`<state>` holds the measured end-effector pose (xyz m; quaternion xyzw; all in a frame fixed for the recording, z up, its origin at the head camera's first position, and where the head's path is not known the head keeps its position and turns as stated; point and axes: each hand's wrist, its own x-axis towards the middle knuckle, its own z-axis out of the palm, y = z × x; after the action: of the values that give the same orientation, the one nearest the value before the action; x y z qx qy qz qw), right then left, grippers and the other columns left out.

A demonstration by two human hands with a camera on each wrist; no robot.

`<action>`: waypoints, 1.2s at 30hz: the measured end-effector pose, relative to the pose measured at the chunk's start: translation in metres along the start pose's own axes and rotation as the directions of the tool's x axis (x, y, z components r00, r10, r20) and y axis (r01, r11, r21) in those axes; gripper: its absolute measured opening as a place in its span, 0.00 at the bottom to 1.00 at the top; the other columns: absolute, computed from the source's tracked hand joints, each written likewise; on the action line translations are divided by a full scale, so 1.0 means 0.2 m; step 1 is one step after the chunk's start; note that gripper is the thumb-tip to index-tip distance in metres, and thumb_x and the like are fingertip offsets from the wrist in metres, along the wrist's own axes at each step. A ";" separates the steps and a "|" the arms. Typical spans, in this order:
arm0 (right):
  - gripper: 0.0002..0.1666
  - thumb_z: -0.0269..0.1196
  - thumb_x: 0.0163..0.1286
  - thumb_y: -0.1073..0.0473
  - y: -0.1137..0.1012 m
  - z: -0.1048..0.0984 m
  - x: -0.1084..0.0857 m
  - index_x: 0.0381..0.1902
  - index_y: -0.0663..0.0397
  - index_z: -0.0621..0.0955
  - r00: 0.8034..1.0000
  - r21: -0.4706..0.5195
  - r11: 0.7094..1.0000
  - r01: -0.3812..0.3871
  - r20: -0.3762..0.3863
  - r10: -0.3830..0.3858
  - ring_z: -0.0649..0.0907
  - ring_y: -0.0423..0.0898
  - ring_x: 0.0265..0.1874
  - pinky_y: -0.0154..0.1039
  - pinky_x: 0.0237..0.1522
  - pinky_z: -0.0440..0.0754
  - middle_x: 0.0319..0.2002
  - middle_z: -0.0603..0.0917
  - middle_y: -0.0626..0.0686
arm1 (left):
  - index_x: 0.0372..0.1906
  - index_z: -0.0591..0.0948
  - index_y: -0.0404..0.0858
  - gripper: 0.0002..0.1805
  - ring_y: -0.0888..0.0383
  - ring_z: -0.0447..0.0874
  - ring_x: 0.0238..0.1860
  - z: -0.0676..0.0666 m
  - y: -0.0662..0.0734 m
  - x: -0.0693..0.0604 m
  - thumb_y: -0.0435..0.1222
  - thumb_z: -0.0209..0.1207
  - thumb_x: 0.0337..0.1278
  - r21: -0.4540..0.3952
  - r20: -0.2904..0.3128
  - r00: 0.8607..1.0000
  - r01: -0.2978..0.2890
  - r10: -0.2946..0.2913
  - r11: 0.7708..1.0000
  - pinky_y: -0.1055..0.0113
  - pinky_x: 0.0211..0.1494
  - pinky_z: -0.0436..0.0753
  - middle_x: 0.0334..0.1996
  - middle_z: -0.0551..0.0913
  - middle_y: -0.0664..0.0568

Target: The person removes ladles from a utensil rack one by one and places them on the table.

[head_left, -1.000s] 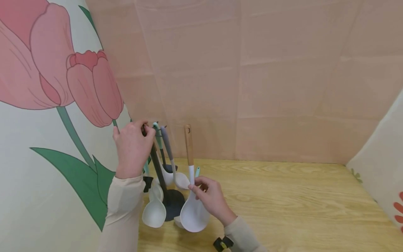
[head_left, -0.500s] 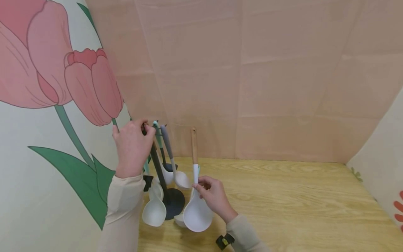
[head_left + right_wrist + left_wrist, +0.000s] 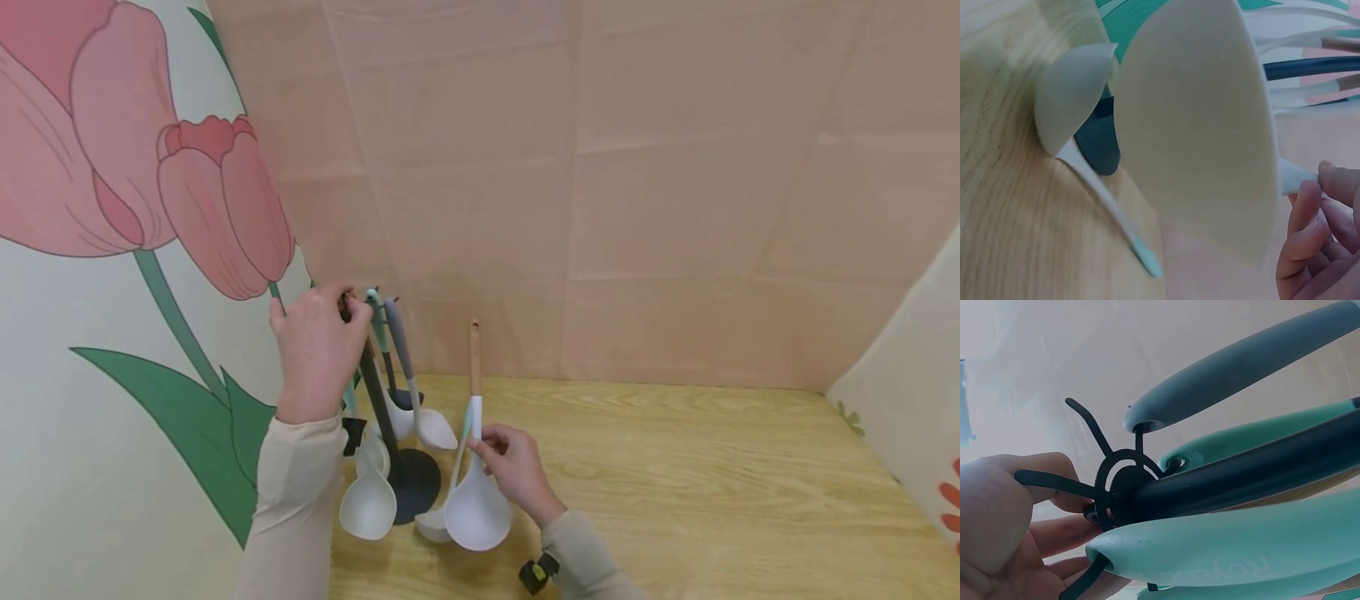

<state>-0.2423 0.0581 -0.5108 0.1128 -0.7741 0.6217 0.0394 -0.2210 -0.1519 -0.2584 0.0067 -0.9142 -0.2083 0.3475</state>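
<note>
My left hand (image 3: pixel 318 354) grips the top of a black utensil stand (image 3: pixel 384 417), fingers round its centre beside the curved hooks (image 3: pixel 1054 481). Lower and to the right, my right hand (image 3: pixel 517 468) pinches a white ladle (image 3: pixel 478 512) near where its neck meets the bowl. The ladle's wooden-ended handle (image 3: pixel 475 358) points up, apart from the stand. Its bowl fills the middle of the right wrist view. Just behind it, a second white ladle with a mint handle (image 3: pixel 1147 257) lies on the table.
From the stand hang several utensils, among them a grey-handled spoon (image 3: pixel 397 333), a mint-handled one (image 3: pixel 1210 553) and a pale ladle (image 3: pixel 367 504). A wood-grain table (image 3: pixel 675 483) spreads to the right. A tulip-printed wall (image 3: pixel 150 417) rises close by the left arm.
My right hand has shifted a little right with the ladle, whose handle top is now lower and farther right. More of the mint-handled ladle shows. My left hand stays at the stand's top.
</note>
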 end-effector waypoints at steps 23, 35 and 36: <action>0.12 0.64 0.71 0.59 0.29 0.01 0.07 0.43 0.65 0.85 0.953 -0.018 0.952 -0.304 -0.011 0.304 0.80 0.43 0.28 0.33 0.28 0.80 0.32 0.82 0.54 | 0.40 0.86 0.33 0.14 0.41 0.85 0.40 0.00 0.00 0.00 0.32 0.50 0.63 0.003 -0.011 1.000 -0.012 0.012 1.000 0.28 0.71 0.49 0.31 0.87 0.40; 0.11 0.64 0.70 0.59 0.43 -0.02 0.08 0.40 0.65 0.84 0.930 -0.013 0.930 -0.369 0.007 0.369 0.78 0.41 0.26 0.33 0.26 0.77 0.29 0.81 0.52 | 0.40 0.86 0.34 0.13 0.42 0.85 0.40 0.00 0.00 0.01 0.33 0.51 0.64 0.003 0.006 1.000 0.005 -0.005 1.000 0.29 0.72 0.46 0.35 0.87 0.41; 0.11 0.64 0.70 0.59 0.44 -0.02 0.08 0.40 0.65 0.84 0.930 -0.018 0.929 -0.369 0.008 0.369 0.78 0.41 0.25 0.33 0.26 0.77 0.28 0.81 0.52 | 0.40 0.86 0.34 0.13 0.42 0.85 0.40 0.00 0.01 0.01 0.33 0.51 0.63 0.003 0.007 1.000 0.005 -0.005 1.000 0.29 0.72 0.46 0.35 0.87 0.41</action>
<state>-0.2782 0.0782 -0.5909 -0.0313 -0.7866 0.6113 -0.0814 -0.2224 -0.1508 -0.2572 0.0090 -0.9157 -0.2079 0.3438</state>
